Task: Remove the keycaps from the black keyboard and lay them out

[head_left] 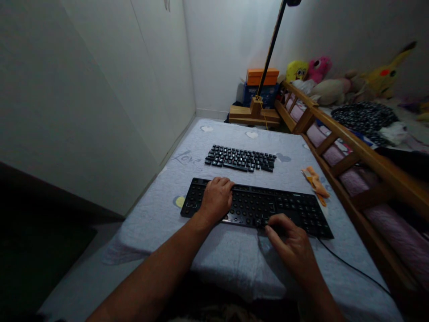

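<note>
A black keyboard (246,206) lies on the cloth-covered surface in front of me. Most of its left and middle part is stripped of keycaps, while keys still sit at its right end. My left hand (217,197) presses down over the keyboard's left half, its fingers bent toward the back edge. At the front edge, right of the middle, my right hand (284,230) has thumb and forefinger close together by a few dark keys; whatever lies between the fingertips is hidden. Behind the keyboard, loose black keycaps (239,158) are laid out in keyboard-like rows.
An orange cloth item (315,182) lies on the right of the patterned cloth (228,134). The keyboard's cable (355,267) trails to the lower right. A wooden bed rail (358,154) borders the right side, a pale cabinet (100,89) the left. A wooden-based stand (254,114) is behind.
</note>
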### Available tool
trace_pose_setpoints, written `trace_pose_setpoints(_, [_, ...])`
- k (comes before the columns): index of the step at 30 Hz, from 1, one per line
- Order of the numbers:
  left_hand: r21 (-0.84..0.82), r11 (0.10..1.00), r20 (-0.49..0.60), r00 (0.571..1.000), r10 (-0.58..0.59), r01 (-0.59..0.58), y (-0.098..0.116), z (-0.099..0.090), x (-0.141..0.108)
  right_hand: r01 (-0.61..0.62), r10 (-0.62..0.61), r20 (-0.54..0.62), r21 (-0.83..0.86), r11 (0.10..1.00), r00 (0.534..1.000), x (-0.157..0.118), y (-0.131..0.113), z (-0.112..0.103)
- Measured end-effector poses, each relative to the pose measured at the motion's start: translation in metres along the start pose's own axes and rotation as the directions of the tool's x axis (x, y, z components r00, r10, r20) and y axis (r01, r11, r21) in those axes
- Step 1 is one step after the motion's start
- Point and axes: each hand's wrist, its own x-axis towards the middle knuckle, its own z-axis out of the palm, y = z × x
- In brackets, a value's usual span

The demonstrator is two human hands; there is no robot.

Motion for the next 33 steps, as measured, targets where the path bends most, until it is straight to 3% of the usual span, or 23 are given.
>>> trace_pose_setpoints(12, [0.011, 1.000, -0.006, 1.000, -0.007, 0.007, 0.000, 0.001, 0.000, 0.055, -0.055, 0.028, -0.003, 0.998, 0.998, 0.001, -0.001, 0.012])
trace_pose_setpoints(19, [0.000, 1.000, -0.009, 1.000, -0.005, 0.005, 0.000, 0.000, -0.001, 0.134, -0.135, -0.041, -0.033, 0.990, 0.990, 0.000, 0.000, 0.010])
trace_pose_setpoints(33, [0.005, 1.000, -0.007, 1.000, -0.010, 0.010, 0.000, 0.000, -0.001, 0.106, -0.106, -0.033, -0.017, 0.994, 0.994, -0.003, 0.000, 0.017])
